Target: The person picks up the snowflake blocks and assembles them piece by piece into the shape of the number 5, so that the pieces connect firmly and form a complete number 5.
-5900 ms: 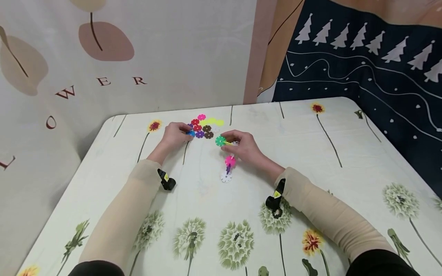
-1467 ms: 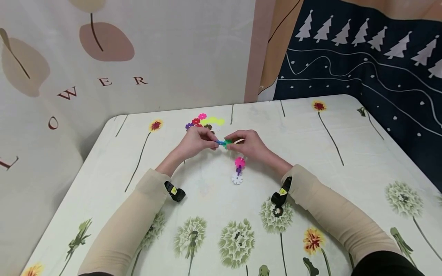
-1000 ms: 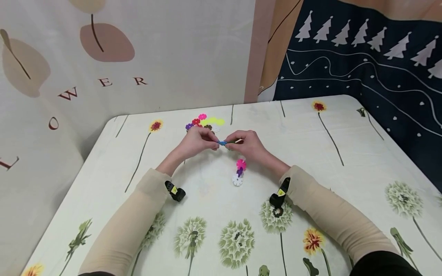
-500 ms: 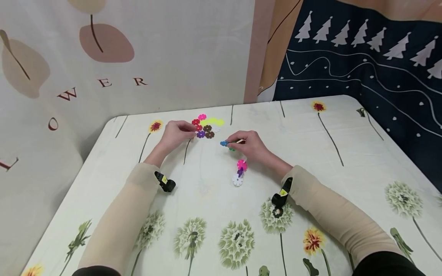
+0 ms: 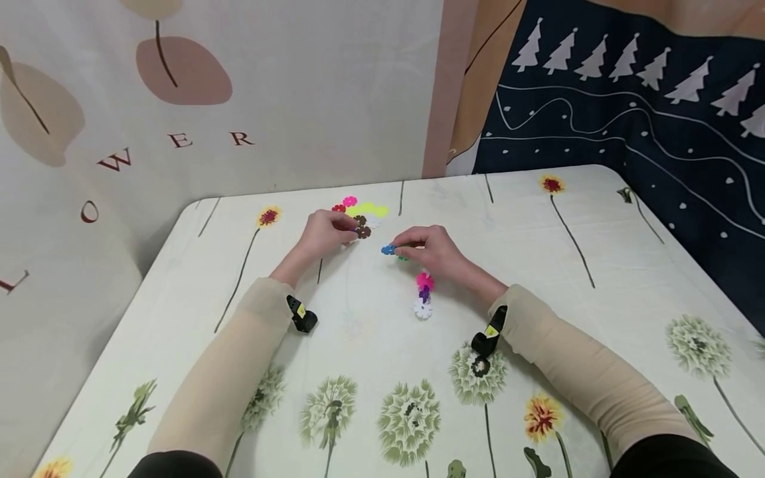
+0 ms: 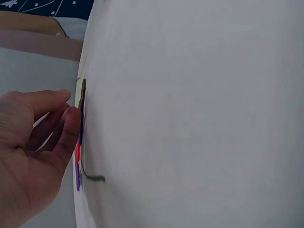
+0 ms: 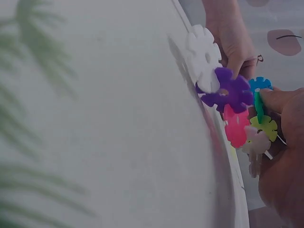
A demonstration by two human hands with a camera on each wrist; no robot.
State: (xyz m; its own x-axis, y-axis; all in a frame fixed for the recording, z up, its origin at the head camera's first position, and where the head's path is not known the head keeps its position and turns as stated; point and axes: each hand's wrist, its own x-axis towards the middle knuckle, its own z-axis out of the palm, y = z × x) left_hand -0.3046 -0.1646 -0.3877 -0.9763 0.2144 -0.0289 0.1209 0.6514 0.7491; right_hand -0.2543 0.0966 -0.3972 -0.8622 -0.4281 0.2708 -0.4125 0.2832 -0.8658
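At the pile point(image 5: 361, 210), I've brought the left hand point(image 5: 323, 234) back, fingers narrow, grip unclear, while the right hand point(image 5: 435, 251) pinches the chain point(image 5: 425, 283), now longer by a blue disc point(image 5: 388, 249).

We take this for a small indoor corner set up as a filming spot for tabletop handwork, though we cannot tell whether it is in a home or a studio. Before us spreads a white tablecloth point(image 5: 358, 358) printed with dandelions point(image 5: 409, 425) and other flowers. A pale sheet point(image 5: 335, 99) with leaf shapes point(image 5: 184, 70) and red letters point(image 5: 113, 160) hangs behind it, and to the right is a dark blue sheet point(image 5: 574, 123) with white trees point(image 5: 653, 66). We see two small black wrist cameras point(image 5: 303, 317), and bright plastic flowers point(image 5: 363, 232) lend a craft-corner look.
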